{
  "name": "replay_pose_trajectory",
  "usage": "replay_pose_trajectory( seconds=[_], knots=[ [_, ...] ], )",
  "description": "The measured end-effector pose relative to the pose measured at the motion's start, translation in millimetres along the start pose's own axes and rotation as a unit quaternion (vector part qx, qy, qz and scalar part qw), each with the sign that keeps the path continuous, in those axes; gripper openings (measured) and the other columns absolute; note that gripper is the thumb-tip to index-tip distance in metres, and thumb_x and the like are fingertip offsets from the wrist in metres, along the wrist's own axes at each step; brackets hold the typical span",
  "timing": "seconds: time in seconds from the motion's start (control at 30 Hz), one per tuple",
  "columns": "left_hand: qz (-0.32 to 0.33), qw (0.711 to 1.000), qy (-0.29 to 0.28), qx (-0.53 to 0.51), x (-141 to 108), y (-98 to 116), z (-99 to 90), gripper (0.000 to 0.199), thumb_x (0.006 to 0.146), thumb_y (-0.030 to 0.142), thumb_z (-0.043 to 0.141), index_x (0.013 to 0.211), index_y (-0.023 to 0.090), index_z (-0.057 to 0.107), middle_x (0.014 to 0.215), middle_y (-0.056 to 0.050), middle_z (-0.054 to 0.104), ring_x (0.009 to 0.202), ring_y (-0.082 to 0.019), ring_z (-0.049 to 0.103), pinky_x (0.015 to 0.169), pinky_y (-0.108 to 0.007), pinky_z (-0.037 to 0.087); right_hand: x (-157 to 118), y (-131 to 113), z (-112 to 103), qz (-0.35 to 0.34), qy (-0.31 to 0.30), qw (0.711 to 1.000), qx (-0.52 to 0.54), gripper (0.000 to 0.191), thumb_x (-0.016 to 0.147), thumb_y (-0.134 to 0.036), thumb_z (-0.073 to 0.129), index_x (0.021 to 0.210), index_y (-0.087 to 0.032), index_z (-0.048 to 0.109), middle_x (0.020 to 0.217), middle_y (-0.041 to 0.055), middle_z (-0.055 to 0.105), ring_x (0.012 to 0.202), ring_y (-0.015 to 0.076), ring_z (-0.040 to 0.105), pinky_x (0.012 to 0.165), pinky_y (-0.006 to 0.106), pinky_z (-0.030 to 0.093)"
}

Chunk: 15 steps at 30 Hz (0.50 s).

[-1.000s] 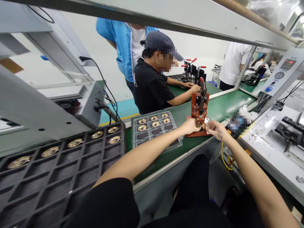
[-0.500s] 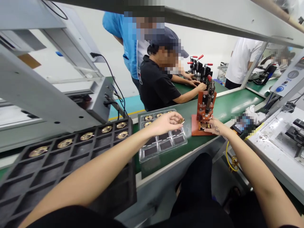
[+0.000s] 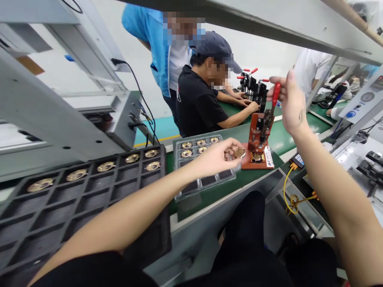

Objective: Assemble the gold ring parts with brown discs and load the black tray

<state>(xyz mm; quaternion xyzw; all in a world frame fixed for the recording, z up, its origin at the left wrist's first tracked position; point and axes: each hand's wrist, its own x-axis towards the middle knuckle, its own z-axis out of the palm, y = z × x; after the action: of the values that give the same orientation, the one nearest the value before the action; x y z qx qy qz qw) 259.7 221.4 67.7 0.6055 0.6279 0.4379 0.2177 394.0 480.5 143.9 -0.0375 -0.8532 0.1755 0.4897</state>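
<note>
Thumb and fingers of the left hand (image 3: 226, 155) pinch a round gold piece (image 3: 239, 152) by its edge, flat face showing; an edge hold probably keeps skin off most of that face. Left hand sits just beside the orange press (image 3: 255, 129), near the right edge of the clear tray (image 3: 178, 197), so the piece stays apart from the lever, likely out of its way. Right hand (image 3: 290, 105) is raised at the red handle (image 3: 276, 95), fingers partly curled against it, thumb up; cannot tell if the grip is tight. Handle stands upright, which seems to leave room above the second round piece (image 3: 257, 158) lying in the seat at the foot of the press, presumably seated there to hold it in line. White label (image 3: 269, 157) lies at the base's right side. Clear tray keeps gold pieces in separate pockets, probably against scratching; black tray (image 3: 89, 199) at left does likewise, with pieces along its far side. Across the bench, co-worker in a cap (image 3: 200, 99) works by black clamps (image 3: 254, 89).
</note>
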Motion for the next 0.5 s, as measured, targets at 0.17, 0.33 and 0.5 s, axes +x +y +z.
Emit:
replay_pose_trajectory(
  seconds=[0.17,0.33,0.5],
  knots=[
    [0.029,0.996,0.013,0.08,-8.0,-2.6,-7.4,0.028,0.087,0.034,0.072,0.112,0.022,0.066,0.097,-0.002,0.072,0.084,-0.019,0.067,0.076,-0.032,0.054,-95.5,-56.3,-5.1,0.035,0.044,0.997,0.047,0.053,0.117,-0.057,0.036,0.114,-0.025,0.079,0.121,0.0083,0.08,0.13,0.0291,0.072,0.119,0.054,0.054],
    [0.066,0.993,0.003,0.095,-3.2,8.8,11.7,0.027,0.09,0.033,0.071,0.113,0.022,0.065,0.098,-0.002,0.073,0.081,-0.019,0.067,0.076,-0.032,0.053,-125.5,-64.3,-1.8,0.043,-0.013,0.998,0.048,0.044,0.116,-0.048,0.04,0.136,-0.027,0.074,0.149,0.009,0.072,0.154,0.0307,0.055,0.13,0.06,0.043],
    [0.15,0.98,0.001,0.134,-10.0,26.8,37.2,0.026,0.092,0.026,0.067,0.117,0.022,0.063,0.103,-0.004,0.072,0.088,-0.021,0.07,0.079,-0.033,0.054,-154.9,-97.8,-17.6,0.143,0.046,0.989,0.01,0.032,0.112,-0.043,0.056,0.129,-0.026,0.077,0.134,0.012,0.076,0.129,0.0292,0.069,0.117,0.052,0.054]
  ],
)
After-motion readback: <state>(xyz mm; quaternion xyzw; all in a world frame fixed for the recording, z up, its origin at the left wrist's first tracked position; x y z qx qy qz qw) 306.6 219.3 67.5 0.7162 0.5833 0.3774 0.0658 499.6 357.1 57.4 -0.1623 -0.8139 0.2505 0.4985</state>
